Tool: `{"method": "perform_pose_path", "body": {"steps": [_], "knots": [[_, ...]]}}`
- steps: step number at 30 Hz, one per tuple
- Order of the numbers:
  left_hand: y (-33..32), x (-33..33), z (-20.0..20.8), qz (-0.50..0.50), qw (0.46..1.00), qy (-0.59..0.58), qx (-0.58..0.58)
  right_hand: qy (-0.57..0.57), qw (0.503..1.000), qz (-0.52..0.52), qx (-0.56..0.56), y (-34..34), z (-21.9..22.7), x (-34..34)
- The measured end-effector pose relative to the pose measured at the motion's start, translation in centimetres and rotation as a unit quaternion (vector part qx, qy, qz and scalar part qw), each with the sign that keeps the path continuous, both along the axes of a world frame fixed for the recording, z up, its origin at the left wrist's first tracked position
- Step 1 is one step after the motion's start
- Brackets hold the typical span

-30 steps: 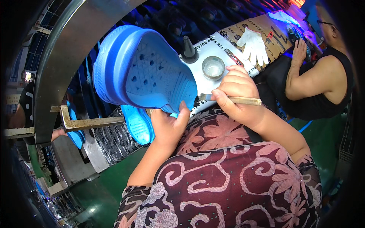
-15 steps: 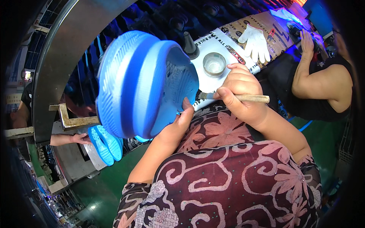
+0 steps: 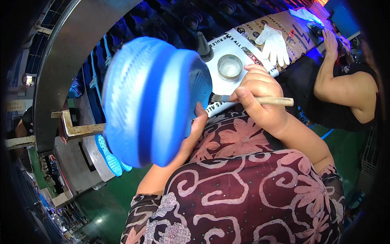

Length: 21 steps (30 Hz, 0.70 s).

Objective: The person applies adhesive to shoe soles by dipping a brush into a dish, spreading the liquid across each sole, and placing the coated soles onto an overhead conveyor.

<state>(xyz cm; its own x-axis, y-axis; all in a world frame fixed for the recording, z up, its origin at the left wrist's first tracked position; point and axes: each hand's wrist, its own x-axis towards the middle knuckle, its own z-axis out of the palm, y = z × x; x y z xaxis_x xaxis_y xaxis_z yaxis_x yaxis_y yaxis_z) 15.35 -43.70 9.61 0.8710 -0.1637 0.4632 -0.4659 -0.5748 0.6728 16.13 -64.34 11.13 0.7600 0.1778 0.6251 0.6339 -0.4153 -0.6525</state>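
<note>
brush (image 3: 277, 101) gripped in right hand (image 3: 262, 90), beside blue sole (image 3: 148, 101) gripped in left hand (image 3: 196, 129)

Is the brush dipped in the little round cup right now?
No, the right hand holds the brush outside the round cup, with its bristles at the edge of the blue shoe part.

We see the ridged side of the blue shoe (image 3: 148, 101) only as a blur, and it hides most of the left hand (image 3: 197, 125). We cannot tell whether the brush (image 3: 274, 101) touches its edge.
</note>
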Motion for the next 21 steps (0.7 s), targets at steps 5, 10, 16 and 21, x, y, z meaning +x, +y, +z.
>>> {"method": "perform_pose_path", "body": {"steps": [5, 10, 16, 21], "knots": [[0.4, 0.0, -0.8, -0.022, 0.999, -0.042, 0.002, -0.016, 0.998, 0.017, -0.061, 0.8, 0.5, -0.2], [0.4, 1.0, -1.2, -0.046, 0.996, -0.073, 0.010, -0.063, 0.992, -0.006, -0.105, 0.2, 0.7, 0.1], [1.4, 2.4, 1.0, -0.046, 0.997, -0.007, -0.065, -0.049, 0.995, -0.053, -0.063, -1.9, 1.5, 0.4], [1.2, 2.1, 7.5, -0.103, 0.919, 0.227, -0.305, -0.009, 0.992, -0.121, 0.033, -4.6, -0.6, 0.2]]}}
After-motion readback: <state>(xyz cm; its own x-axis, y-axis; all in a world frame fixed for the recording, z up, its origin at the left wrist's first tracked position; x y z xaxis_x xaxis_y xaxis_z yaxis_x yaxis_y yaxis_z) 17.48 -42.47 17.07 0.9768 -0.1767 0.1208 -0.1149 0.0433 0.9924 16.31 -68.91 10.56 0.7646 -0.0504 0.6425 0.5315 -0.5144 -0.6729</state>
